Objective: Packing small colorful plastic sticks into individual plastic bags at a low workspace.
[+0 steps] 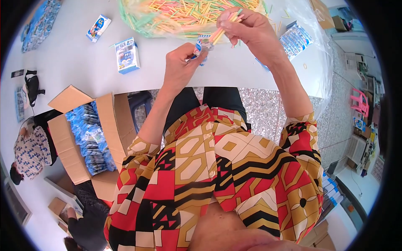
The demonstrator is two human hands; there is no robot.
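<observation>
My left hand [179, 65] is closed around a small blue-and-white packet [202, 42] with a silvery opening, held just above the table's near part. In my right hand [257, 34], fingers pinch a bundle of thin pastel sticks [219, 33], pink, yellow and pale green. Their lower ends are at the packet's mouth; how far inside they reach cannot be made out. Just beyond both hands, a big heap of the same sticks [192, 13] lies on clear plastic. Beside my right wrist is a stack of flat blue-and-white packets [295, 40].
Two small printed packs, one lying farther off [98, 28] and a thicker one [127, 56], sit left on the white table [155, 69]. Below its edge stands an open cardboard box [65, 142] full of blue packets [90, 138]. Two other people [33, 148] are at left.
</observation>
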